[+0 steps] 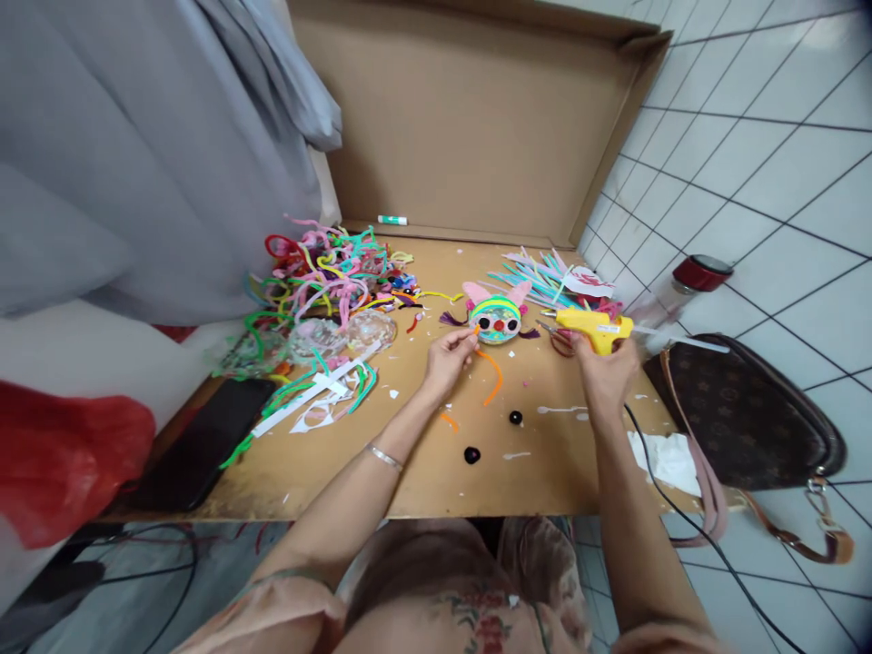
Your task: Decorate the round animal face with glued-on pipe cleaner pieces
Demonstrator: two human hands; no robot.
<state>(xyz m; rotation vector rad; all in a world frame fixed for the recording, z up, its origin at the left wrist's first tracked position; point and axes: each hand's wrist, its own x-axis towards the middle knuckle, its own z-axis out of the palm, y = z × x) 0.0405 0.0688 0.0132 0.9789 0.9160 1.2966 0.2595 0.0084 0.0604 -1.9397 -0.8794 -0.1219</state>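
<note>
The craft face [496, 319], a round striped piece with pink ears, lay mid-board on the cardboard [409, 454]. The left hand [446, 359] pinched the end of an orange pipe cleaner [491, 372] against the face's left edge, fingertips pressed together. The right hand [603, 372] gripped the glue gun [592, 327], fingers curled round its handle, nozzle aimed left at the face. Doing this join well probably called for a small dot of glue at the contact point, fingertips clear of the nozzle, and a steady pinch while it set. Loose pipe cleaners [327, 268] lay far left; a bag [749, 418] sat right.
</note>
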